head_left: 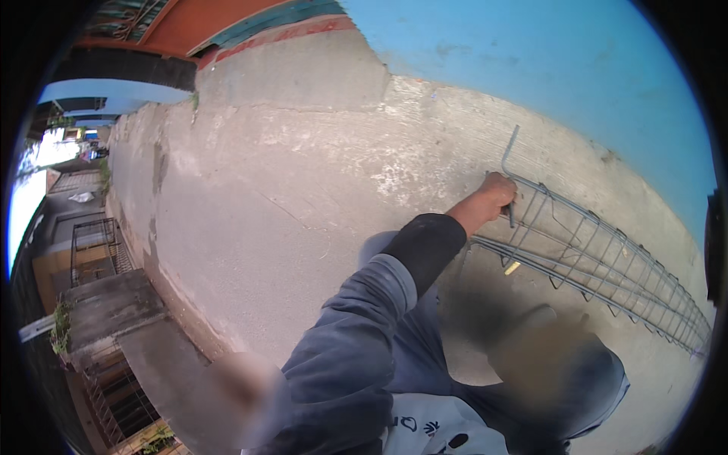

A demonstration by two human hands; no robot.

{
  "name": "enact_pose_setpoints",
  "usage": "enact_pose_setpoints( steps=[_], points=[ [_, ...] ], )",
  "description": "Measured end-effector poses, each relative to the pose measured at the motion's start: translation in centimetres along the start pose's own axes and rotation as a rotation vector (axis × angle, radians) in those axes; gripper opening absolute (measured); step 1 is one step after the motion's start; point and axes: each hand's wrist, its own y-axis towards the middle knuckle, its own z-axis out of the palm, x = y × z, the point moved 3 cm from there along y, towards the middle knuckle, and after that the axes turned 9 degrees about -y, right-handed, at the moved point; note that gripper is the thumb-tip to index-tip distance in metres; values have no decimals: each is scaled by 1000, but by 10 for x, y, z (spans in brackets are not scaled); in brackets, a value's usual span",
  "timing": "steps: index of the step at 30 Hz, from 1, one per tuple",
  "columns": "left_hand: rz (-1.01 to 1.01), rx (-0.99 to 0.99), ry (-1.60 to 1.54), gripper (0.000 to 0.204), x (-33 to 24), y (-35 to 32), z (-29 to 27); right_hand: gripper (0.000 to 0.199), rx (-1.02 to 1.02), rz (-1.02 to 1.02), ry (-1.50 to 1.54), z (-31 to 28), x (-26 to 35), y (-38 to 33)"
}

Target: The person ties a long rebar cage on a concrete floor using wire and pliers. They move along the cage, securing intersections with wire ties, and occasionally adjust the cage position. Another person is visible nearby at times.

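My left hand reaches out to the upper right, in a dark sleeve pulled back from the wrist. Its fingers are closed at the near end of a rebar cage, beside a bent bar end. The cage is long and narrow, built of grey steel bars with several square stirrups. It lies on the concrete and runs off toward the right rim. One bar with a hooked tip sticks out past my hand. A small yellow piece shows by the cage's lower bars. I cannot make out my right hand.
A blue wall rises at the upper right. Rough concrete pavement stretches toward the far left, where houses with metal railings stand. My bent knee is close below the cage. Blurred patches hide details at the lower left and lower right.
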Motion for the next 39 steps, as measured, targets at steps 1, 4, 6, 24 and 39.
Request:
enact_pose_setpoints(
  steps=[1, 4, 6, 24, 39],
  points=[
    [-5, 17, 9, 13, 1, 1, -7, 73, 68, 6, 76, 7, 10, -16],
    [-46, 30, -51, 14, -9, -8, 4, 71, 251, -38, 236, 11, 51, -52],
    [-55, 49, -40, 18, -16, -7, 8, 70, 397, -84, 301, 20, 78, -61],
    [-293, -180, -349, 61, -11, -44, 35, 34, 306, -208, -812, 144, 361, 15],
    [-423, -298, -90, 36, 99, -282, 65, 41, -323, 529, -258, -98, 77, -222]
  ],
)
